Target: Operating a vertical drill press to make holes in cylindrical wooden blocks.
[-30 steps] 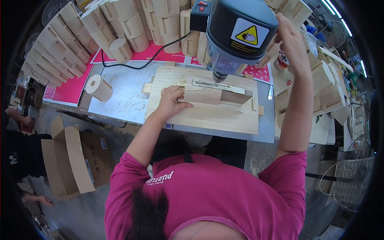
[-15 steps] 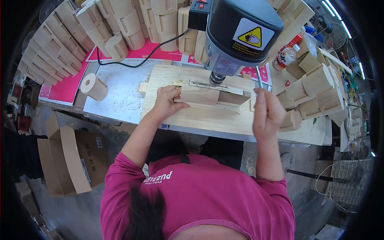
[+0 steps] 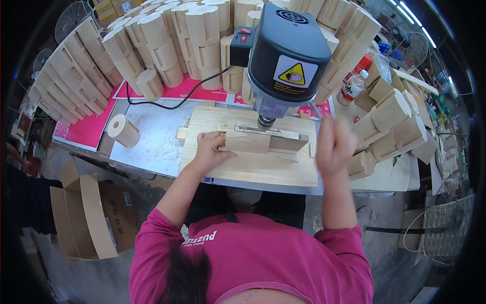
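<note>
A black bench drill press [image 3: 286,55] stands on the table in front of me, its chuck [image 3: 266,121] just above a wooden jig. In the jig lies a pale rectangular wooden block [image 3: 247,142], with a darker flat piece [image 3: 288,143] against its right end. My left hand [image 3: 208,151] grips the block's left end, thumb stretched along the front side. My right hand [image 3: 335,144], smeared by motion, is closed round the drill press lever [image 3: 315,109]. Whether the drill bit touches the wood is hidden. The jig sits on a light wooden board [image 3: 243,172].
Stacked grooved wooden cylinders [image 3: 162,50] line the back, with more [image 3: 392,129] at the right. One holed cylinder [image 3: 123,130] stands at the left. A black cable [image 3: 177,104] crosses the table behind. A bottle [image 3: 353,87] stands back right; an open cardboard box [image 3: 96,218] sits on the floor.
The view has tilted, so the table appears lower. Against the board, my right hand looks slightly farther away and is now blurred. My left hand keeps its place on the block.
</note>
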`<state>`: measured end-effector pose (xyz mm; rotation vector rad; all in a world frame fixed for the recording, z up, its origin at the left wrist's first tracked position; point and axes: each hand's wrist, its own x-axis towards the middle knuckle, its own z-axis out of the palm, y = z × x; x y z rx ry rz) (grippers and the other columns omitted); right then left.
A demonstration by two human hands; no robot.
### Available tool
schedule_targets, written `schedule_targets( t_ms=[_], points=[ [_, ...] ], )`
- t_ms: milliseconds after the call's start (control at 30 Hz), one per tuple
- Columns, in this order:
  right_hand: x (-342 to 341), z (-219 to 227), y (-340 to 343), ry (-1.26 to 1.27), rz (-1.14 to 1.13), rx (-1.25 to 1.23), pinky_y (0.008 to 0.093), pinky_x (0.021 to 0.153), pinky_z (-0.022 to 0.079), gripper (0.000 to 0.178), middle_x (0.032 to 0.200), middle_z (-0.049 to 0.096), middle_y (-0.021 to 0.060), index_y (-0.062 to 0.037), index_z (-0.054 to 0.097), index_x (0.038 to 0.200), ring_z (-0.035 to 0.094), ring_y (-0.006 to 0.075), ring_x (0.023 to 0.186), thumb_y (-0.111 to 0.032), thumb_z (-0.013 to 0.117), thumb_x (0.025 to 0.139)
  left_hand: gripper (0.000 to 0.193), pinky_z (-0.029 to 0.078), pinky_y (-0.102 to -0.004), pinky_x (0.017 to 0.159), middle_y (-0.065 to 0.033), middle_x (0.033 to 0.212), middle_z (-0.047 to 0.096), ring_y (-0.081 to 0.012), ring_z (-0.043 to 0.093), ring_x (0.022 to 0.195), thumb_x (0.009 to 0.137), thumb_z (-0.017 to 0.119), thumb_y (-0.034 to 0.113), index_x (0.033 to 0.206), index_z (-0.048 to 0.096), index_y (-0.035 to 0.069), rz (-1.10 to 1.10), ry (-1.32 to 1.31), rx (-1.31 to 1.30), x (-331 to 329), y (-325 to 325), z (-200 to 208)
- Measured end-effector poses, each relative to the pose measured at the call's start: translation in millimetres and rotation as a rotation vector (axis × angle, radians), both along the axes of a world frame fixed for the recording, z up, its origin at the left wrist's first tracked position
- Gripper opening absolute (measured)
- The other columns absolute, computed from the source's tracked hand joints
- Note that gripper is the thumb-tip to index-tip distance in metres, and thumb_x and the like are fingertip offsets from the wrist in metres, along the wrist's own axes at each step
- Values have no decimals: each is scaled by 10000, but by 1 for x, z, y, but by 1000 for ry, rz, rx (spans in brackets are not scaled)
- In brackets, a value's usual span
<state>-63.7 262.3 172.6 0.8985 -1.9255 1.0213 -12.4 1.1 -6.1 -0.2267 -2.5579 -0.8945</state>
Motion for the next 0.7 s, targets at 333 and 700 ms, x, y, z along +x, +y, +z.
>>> schedule_targets(
  t_ms=[333, 700],
  points=[
    [-107, 72, -17, -358, -78, 50, 279, 626, 401, 384, 654, 546, 91, 63, 568, 795, 490, 122, 656, -301, 483, 883, 478, 266, -342, 758, 6, 781, 570, -177, 542, 811, 537, 805, 309, 925, 629, 92, -7, -31, 12, -15, 37, 9],
    [17, -16, 0, -179, -21, 31, 321, 464, 368, 74, 556, 461, 112, -9, 564, 734, 481, 246, 471, -35, 558, 803, 471, 266, -342, 754, 13, 768, 565, -168, 536, 801, 534, 809, 302, 919, 624, 101, -35, -13, -1, -13, 37, 7]
  ],
)
